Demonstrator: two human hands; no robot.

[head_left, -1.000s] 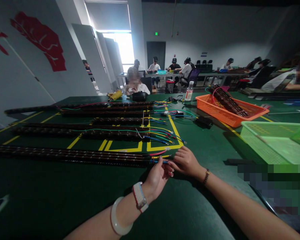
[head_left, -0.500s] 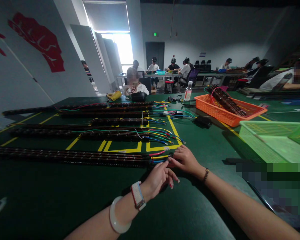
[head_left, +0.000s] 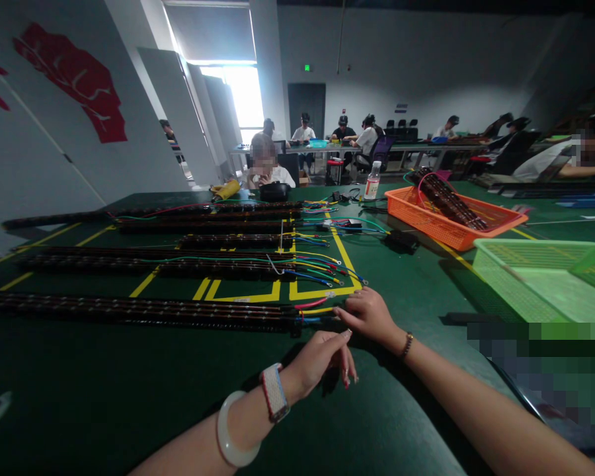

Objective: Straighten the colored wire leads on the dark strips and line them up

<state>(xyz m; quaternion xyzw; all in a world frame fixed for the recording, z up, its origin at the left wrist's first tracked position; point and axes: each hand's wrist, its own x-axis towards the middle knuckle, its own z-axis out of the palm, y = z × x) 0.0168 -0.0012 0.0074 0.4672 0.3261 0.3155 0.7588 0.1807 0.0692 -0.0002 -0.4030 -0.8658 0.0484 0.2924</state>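
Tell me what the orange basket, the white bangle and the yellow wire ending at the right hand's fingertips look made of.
Orange basket: probably moulded plastic, evenly coloured, with perforated walls.
White bangle: smooth and slightly glossy; perhaps stone, perhaps plastic, the look leaves it open.
Yellow wire: likely plastic-sleeved, judging by its uniform colour; its core is hidden.

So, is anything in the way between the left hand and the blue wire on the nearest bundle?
Nothing visible: only a little of the table shows between the left hand and the blue wire. The right hand is close by the wire's far end, so it might crowd a reach there.
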